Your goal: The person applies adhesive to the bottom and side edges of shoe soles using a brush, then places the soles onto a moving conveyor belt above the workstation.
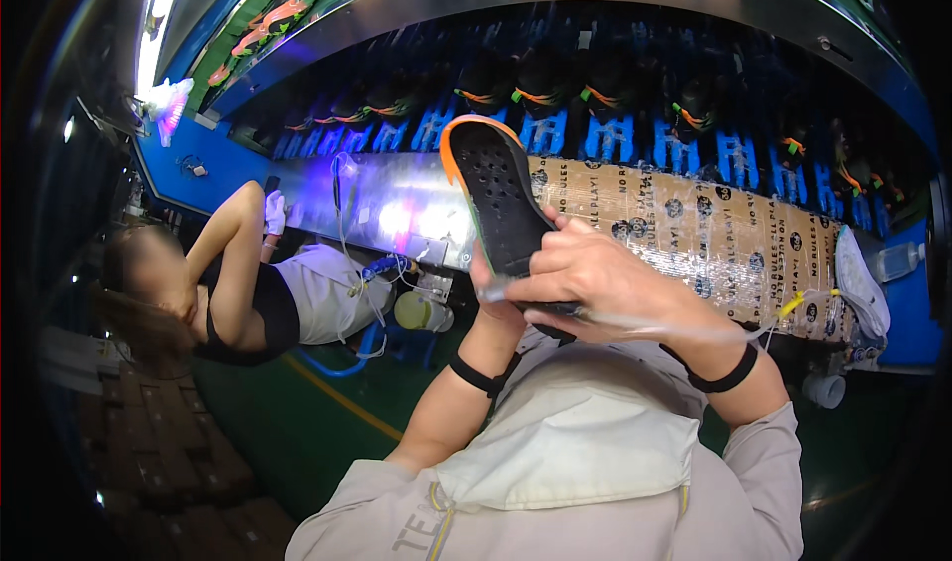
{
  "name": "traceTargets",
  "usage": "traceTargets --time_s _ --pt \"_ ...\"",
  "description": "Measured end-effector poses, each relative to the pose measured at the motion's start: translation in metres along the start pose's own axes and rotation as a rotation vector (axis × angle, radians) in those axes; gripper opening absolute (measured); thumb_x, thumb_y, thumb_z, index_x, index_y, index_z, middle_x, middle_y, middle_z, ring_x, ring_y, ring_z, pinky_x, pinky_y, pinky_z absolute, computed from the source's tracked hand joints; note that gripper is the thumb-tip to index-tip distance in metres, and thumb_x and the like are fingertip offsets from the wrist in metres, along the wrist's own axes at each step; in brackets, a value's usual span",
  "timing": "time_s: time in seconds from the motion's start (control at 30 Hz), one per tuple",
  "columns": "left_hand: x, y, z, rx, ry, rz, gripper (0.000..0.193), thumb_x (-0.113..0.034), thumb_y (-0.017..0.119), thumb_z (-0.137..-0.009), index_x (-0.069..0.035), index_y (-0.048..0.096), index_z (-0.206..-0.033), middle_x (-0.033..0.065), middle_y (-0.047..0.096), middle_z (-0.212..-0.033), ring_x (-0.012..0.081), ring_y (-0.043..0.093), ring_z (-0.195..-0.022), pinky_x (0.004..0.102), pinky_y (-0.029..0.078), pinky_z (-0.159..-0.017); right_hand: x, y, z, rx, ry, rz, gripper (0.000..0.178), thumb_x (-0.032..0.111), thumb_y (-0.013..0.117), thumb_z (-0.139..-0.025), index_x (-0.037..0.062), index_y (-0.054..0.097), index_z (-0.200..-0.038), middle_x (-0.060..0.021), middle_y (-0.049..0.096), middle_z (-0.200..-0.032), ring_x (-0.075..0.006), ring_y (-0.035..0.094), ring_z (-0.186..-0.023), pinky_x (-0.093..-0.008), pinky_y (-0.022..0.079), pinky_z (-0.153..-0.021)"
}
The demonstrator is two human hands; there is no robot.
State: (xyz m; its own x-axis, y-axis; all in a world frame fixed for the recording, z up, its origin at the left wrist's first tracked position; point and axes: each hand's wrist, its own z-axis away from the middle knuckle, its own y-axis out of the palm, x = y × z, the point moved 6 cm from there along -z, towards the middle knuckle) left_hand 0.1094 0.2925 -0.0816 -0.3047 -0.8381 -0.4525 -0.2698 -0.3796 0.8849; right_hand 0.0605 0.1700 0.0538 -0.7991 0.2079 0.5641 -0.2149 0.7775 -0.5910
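Row of blue holders (607, 138), at least six, far ones too blurred to count. 1 pale shirt (585, 531), dark lettering on chest. 1 taped cardboard strip (684, 209), repeated black lettering and round logos. 1 co-worker (317, 298) at left, 1 white glove in view. 1 black sole (496, 189), orange rim, tilted up in front of the bench, between the hands. Left hand (483, 275) grips its near end, partly hidden. Right hand (605, 273) curls against its side; can't tell what it grips. 1 clear bottle (899, 260) far right. 2 black wristbands (732, 373). 1 clear tube (684, 331) across right wrist, 1 yellow connector (793, 305).
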Motion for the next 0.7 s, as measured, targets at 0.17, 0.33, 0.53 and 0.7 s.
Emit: traceTargets --time_s 0.17,0.33,0.53,0.7 --pt "-0.008 0.010 -0.012 0.032 -0.099 0.173 0.075 -0.063 0.041 -0.108 -0.004 0.055 -0.153 0.0195 0.065 -0.142 0.0354 0.063 -0.133 0.0518 0.053 -0.116 -0.001 -0.017 0.002 -0.136 0.128 0.231 0.037 0.011 0.089 -0.081 0.0101 0.080 -0.117 -0.0050 0.069 -0.090 -0.0260 0.068 -0.090 -0.0422 0.049 -0.091" --pt "-0.027 0.021 -0.023 0.148 -0.041 0.210 0.078 -0.064 0.049 -0.106 -0.002 0.053 -0.153 0.0195 0.064 -0.141 0.0368 0.059 -0.137 0.0559 0.053 -0.115 0.015 -0.021 -0.003 -0.008 0.092 -0.055 0.032 0.009 0.083 -0.082 0.0101 0.078 -0.113 -0.0053 0.067 -0.086 -0.0271 0.066 -0.090 -0.0423 0.048 -0.084" --pt "-0.047 0.035 -0.036 0.199 -0.032 0.117 0.079 -0.062 0.055 -0.106 0.002 0.050 -0.151 0.0175 0.059 -0.143 0.0355 0.058 -0.135 0.0615 0.052 -0.115 0.019 -0.015 0.000 0.152 0.025 0.027 0.035 0.014 0.088 -0.086 0.0088 0.080 -0.120 -0.0049 0.068 -0.088 -0.0246 0.066 -0.085 -0.0403 0.045 -0.079" --pt "-0.061 0.047 -0.049 0.259 -0.075 0.129 0.089 -0.069 0.045 -0.104 0.004 0.051 -0.154 0.0255 0.062 -0.143 0.0410 0.062 -0.132 0.0610 0.055 -0.111 0.016 -0.032 0.001 0.009 0.153 -0.027 0.035 0.014 0.088 -0.086 0.0100 0.082 -0.120 -0.0042 0.070 -0.089 -0.0238 0.065 -0.084 -0.0397 0.044 -0.079"
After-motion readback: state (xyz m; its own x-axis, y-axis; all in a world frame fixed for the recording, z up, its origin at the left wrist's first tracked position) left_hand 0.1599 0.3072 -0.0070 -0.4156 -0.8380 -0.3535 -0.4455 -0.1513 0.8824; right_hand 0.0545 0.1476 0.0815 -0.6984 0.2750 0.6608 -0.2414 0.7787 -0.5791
